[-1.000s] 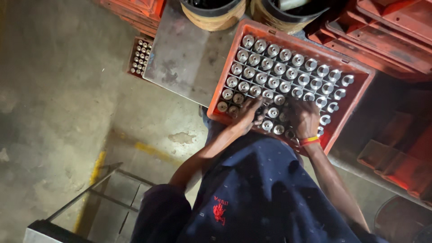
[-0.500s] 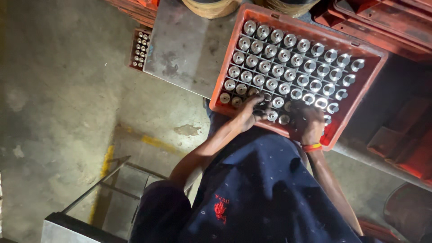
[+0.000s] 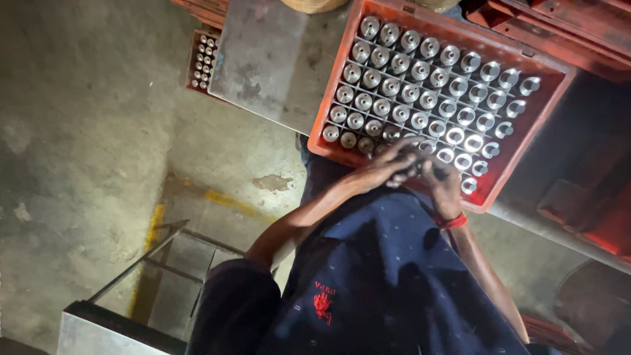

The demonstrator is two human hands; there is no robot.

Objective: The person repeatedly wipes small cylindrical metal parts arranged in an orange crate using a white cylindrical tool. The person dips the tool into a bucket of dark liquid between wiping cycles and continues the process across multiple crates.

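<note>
A red plastic crate (image 3: 526, 141) with a grid of cells holds several shiny cylindrical metal parts (image 3: 420, 85) standing upright. My left hand (image 3: 384, 169) and my right hand (image 3: 445, 187), which has a red band on the wrist, meet over the crate's near row. The fingers of both curl close together over the parts there. It is too dark to see whether either hand holds a part. My dark blue shirt (image 3: 381, 276) fills the lower middle of the view.
The crate rests partly on a grey metal plate (image 3: 263, 66). A small red tray of tiny parts (image 3: 202, 60) lies at the plate's far left. More red crates (image 3: 585, 39) stand at the upper right. A metal frame (image 3: 131, 289) stands on the concrete floor at lower left.
My left hand has drawn back from the spread parts to the crate's near row and closed in on my right hand. The view has shifted so that the crate sits higher and nearer.
</note>
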